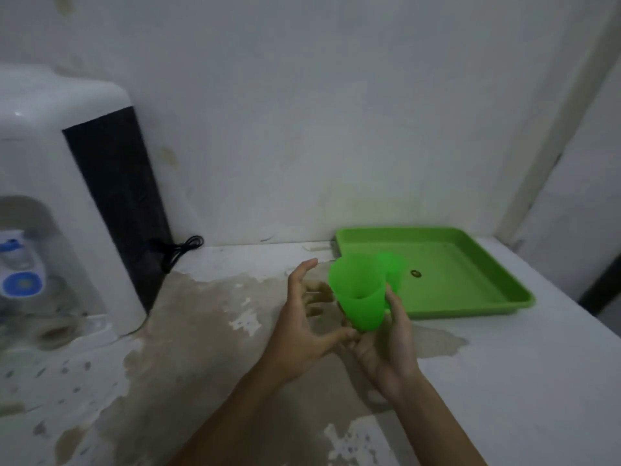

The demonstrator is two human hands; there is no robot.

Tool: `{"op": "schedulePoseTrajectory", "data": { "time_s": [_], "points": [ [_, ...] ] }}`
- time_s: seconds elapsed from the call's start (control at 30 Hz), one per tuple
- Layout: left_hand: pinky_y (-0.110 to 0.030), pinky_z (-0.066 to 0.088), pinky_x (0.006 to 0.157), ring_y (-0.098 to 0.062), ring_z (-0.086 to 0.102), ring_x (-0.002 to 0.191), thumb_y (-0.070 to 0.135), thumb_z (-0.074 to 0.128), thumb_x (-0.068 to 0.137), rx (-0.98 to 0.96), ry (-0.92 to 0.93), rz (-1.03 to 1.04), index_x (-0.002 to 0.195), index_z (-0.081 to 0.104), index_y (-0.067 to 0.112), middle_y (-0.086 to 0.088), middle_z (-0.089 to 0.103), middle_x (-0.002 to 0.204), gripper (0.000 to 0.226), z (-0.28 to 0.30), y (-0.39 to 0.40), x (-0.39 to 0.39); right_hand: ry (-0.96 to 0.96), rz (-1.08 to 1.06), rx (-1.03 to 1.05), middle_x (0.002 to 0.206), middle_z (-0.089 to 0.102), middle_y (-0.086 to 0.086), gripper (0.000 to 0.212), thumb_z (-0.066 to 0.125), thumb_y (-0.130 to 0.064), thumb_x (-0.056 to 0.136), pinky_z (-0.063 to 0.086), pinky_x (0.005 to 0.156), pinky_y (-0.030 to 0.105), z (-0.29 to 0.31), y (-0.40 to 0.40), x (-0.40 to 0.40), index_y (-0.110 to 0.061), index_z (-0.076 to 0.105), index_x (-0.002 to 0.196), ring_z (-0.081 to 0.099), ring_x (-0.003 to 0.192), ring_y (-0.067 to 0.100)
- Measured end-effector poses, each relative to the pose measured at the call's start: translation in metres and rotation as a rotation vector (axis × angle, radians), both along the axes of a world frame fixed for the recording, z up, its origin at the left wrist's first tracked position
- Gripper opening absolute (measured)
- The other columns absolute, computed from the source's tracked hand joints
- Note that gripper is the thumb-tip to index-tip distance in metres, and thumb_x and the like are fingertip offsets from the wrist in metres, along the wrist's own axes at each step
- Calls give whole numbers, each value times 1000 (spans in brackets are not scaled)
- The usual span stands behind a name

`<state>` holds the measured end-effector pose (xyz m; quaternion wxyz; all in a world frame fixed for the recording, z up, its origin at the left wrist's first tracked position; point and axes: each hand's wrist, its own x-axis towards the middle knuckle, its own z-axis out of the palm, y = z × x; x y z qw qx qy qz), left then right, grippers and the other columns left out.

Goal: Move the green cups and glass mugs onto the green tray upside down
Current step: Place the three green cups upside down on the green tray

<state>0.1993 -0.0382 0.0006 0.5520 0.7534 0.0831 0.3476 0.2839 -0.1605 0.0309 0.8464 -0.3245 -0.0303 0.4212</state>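
Observation:
Two translucent green cups are held together above the counter, just left of the green tray [487, 299]. The nearer green cup [358, 290] is upright with its mouth tilted toward me; the second green cup [394, 269] shows behind it to the right. My right hand [386, 344] grips them from below and the side. My left hand [302, 317] hovers beside the nearer cup with fingers spread, its thumb touching near the cup's base. The tray lies flat against the back wall and holds no cups. No glass mugs are visible.
A white water dispenser [67, 210] with a black side panel stands at the left, its black cord [181, 248] lying on the counter. The white counter [504, 381] is stained and peeling. A wall rises right behind the tray, and the counter's edge runs along the right.

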Motion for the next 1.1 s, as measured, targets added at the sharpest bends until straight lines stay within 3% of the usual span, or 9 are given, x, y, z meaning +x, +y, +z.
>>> {"op": "schedulePoseTrajectory", "data": {
  "time_s": [0.13,0.23,0.3,0.37,0.4,0.53,0.63,0.77,1.1],
  "points": [
    [-18,51,93,-3,60,116,32,88,76,67,46,14,143,41,40,26,58,116,83,-19,-8,34,-41,-232,-97,81,70,8,39,56,-46,96,44,37,20,-1,-33,32,-14,65,115,63,55,17],
    [-8,47,88,4,55,117,40,82,80,75,37,83,132,46,48,27,54,123,64,-27,-9,60,-130,-436,-219,91,74,-2,37,64,-44,91,47,43,22,-4,-53,54,-20,67,119,69,69,12],
    [-18,52,91,3,56,117,43,77,83,99,58,100,129,49,45,14,54,127,55,-31,-7,76,-158,-603,-305,117,72,1,53,71,-39,88,60,70,34,-6,-65,70,-16,61,134,71,96,18],
    [-28,53,92,0,56,115,51,72,84,127,101,87,131,51,39,7,51,128,52,-37,-4,88,-249,-782,-446,137,63,5,67,76,-37,86,53,102,47,-7,-77,88,-15,53,144,63,121,23],
    [-29,52,93,-3,57,115,55,70,84,141,122,83,131,53,37,7,49,128,52,-39,-2,92,-344,-852,-510,137,62,7,64,77,-37,85,50,105,48,-6,-81,96,-15,54,141,61,123,25],
    [-21,51,88,-1,58,107,39,75,90,147,168,101,124,56,37,17,44,118,38,-46,8,101,-721,-995,-676,116,64,5,41,80,-38,82,56,92,40,4,-85,118,-25,59,114,63,107,23],
    [-11,49,82,4,58,102,37,74,91,126,167,105,116,56,45,23,45,117,32,-47,10,99,-917,-1008,-804,118,64,4,47,81,-41,80,54,94,46,6,-82,134,-24,58,118,63,109,24],
    [-13,52,80,4,60,96,35,73,92,107,157,95,111,56,51,15,51,114,29,-48,11,98,-1158,-1020,-989,124,63,8,61,80,-46,80,51,98,49,2,-74,149,-15,59,128,59,116,27],
    [-27,58,80,-11,66,95,34,71,94,58,162,105,119,62,29,3,63,112,28,-49,12,99,-1393,-814,-1372,120,63,14,69,78,-54,78,45,90,42,-18,-71,167,-20,59,135,58,107,31]
  ]
}}
